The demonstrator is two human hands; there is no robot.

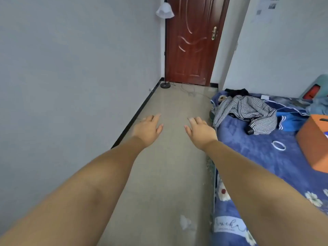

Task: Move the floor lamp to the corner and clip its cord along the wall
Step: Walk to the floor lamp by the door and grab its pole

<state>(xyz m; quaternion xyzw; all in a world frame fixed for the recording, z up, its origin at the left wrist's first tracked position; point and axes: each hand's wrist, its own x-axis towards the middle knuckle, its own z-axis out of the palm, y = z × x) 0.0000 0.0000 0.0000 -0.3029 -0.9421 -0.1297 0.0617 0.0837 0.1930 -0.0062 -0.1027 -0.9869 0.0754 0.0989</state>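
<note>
Grey wall (pixel 71 68) on left, black baseboard (pixel 136 110) along it. Left hand (pixel 148 129) stretched out over floor (pixel 168 157), palm down, fingers spread, empty. Floor lamp (pixel 165 48) stands far back in the corner by the wooden door (pixel 192 41), white shade on top, round black base on floor. Cord (pixel 190 91) lies loose on floor near door. Right hand (pixel 199 131) also out, fingers spread, empty. Bed (pixel 266 157) on right with checked shirt (pixel 246 112), tape ring (pixel 279 145), orange box (pixel 314 144).
</note>
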